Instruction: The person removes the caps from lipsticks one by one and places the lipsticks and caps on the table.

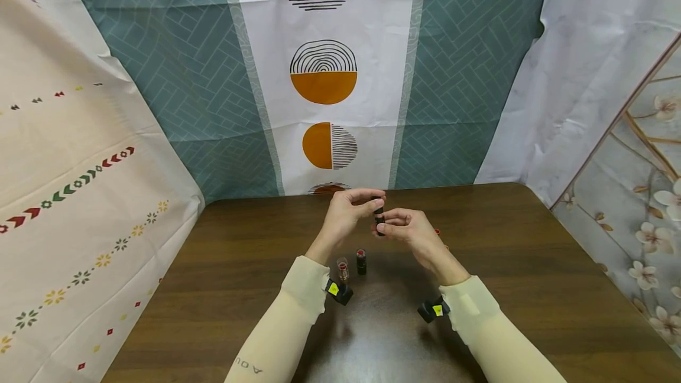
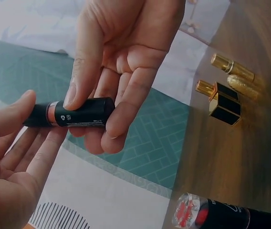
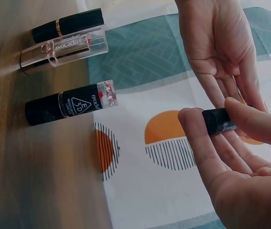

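Note:
Both hands hold one black lipstick [image 1: 379, 218] level with each other above the table. My left hand [image 1: 348, 211] pinches its upper end between thumb and fingers. Lower down, my right hand [image 1: 408, 231] grips the other end, thumb on one side and fingers behind. In the left wrist view a coppery band [image 2: 53, 114] shows between the two black parts of the lipstick. White print runs along the part in the right hand. On the table below stand a black lipstick with a clear top [image 1: 361, 262] and a clear-and-gold lipstick [image 1: 343, 269].
Another black tube [image 3: 68, 26] stands beside the clear-and-gold one. Gold tubes [image 2: 233, 67] and a square black-and-gold lipstick [image 2: 224, 105] stand on the right, mostly hidden by the right hand in the head view. Patterned cloth [image 1: 324, 135] hangs behind the brown table [image 1: 255, 241].

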The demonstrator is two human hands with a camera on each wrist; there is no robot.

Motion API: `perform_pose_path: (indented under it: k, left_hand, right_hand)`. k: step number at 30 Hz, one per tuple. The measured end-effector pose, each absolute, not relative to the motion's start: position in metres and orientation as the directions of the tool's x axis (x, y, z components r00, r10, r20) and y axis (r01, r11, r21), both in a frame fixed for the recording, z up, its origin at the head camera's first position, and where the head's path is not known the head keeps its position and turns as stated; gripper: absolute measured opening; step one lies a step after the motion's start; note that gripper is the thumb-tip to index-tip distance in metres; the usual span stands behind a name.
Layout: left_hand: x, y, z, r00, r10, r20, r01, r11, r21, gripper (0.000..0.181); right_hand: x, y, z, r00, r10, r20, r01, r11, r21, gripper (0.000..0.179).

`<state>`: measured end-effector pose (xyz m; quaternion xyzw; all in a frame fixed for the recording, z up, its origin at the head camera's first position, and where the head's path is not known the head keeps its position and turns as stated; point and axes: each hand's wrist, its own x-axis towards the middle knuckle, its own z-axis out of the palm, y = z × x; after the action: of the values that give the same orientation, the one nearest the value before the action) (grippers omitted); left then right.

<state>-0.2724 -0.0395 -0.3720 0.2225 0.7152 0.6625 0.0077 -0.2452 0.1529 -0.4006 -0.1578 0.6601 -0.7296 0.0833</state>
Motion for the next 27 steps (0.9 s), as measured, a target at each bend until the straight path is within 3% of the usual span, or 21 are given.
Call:
perform_pose_path:
  k: [10, 18, 27]
  left_hand:
    - [-0.273, -0.039, -0.370, -0.923, 0.290, 0.254, 0.263, -0.007, 0.965, 0.025]
    - [-0.278, -0.047, -0.350, -0.949, 0.099, 0.299, 0.291, -0.093, 0.952, 0.026]
    - [-0.279, -0.044, -0.355, -0.941, 0.163, 0.297, 0.292, -0.053, 0.955, 0.028]
  right_hand:
    - [-0.245, 0.150, -0.402, -0.938, -0.321, 0.131, -0.099, -0.114, -0.989, 0.037]
    - [-0.243, 0.153, -0.409, -0.961, -0.256, 0.105, -0.139, 0.120, -0.983, 0.031]
    - [-0.243, 0.158, -0.404, -0.948, -0.288, 0.134, -0.150, 0.036, -0.988, 0.034]
